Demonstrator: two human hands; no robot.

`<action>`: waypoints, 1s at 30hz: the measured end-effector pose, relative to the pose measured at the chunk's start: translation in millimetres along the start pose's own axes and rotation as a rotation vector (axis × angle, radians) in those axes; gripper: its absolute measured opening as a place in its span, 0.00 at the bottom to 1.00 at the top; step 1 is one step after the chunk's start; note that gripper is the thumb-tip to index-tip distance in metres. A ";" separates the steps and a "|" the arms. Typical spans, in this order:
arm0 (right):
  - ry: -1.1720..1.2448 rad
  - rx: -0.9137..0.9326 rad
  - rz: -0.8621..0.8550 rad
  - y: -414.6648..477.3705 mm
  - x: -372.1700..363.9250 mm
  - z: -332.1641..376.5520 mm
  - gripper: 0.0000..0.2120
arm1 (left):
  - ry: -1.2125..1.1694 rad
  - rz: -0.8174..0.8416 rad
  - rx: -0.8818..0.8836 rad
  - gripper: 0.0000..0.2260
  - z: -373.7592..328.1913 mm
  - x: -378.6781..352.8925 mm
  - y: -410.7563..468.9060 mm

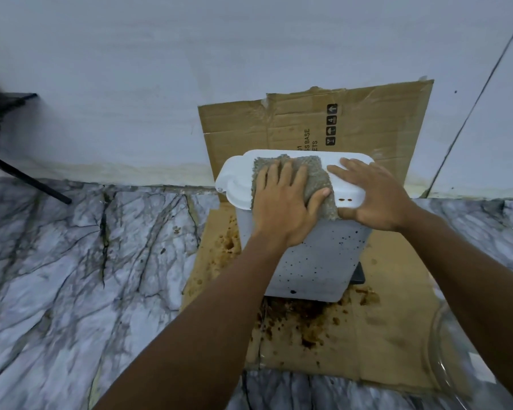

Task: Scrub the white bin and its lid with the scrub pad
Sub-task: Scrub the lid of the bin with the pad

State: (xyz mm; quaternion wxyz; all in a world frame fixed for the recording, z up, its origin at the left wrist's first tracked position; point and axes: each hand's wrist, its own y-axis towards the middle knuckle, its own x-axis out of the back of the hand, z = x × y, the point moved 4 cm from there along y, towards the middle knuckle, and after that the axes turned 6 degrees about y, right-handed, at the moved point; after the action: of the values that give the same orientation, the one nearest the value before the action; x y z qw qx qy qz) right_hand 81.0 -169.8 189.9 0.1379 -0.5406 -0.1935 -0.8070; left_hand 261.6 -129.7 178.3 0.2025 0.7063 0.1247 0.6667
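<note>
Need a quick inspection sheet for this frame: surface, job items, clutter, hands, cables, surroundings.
Surface: flattened cardboard on marble-patterned floor, stained with brown splatter.
Job's things: white bin upright on the cardboard, dark specks on its side; lid closed on top; scrub pad flat on the lid.
Clutter: clear curved object at right edge, cannot tell what.
Hands: left hand pressed flat on the pad; right hand flat on the lid, bracing it.
Cables: nothing seen.
Surroundings: white wall; black stand far left.
</note>
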 end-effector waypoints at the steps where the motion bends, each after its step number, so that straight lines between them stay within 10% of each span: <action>1: 0.003 -0.012 0.016 -0.9 0.2 0.1 0.47 | -0.028 -0.010 0.071 0.31 7.8 -1.4 -5.8; 12: 0.008 -0.038 0.021 -2.4 0.6 2.6 0.51 | -0.204 0.108 0.525 0.37 -14.1 0.5 -31.7; 22: 0.001 -0.036 0.019 -2.4 0.8 1.4 0.46 | -0.136 0.263 -0.207 0.27 77.7 11.6 -4.2; 30: 0.022 -0.006 0.025 -5.4 -0.1 -1.7 0.49 | -0.203 0.509 -0.356 0.27 128.3 18.1 25.1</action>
State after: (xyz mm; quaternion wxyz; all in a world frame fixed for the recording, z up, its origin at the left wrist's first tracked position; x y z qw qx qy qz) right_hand 77.3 -165.7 188.4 0.1484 -0.5346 -0.1829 -0.8116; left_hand 388.0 -159.2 202.1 0.1610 0.7313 -0.1954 0.6333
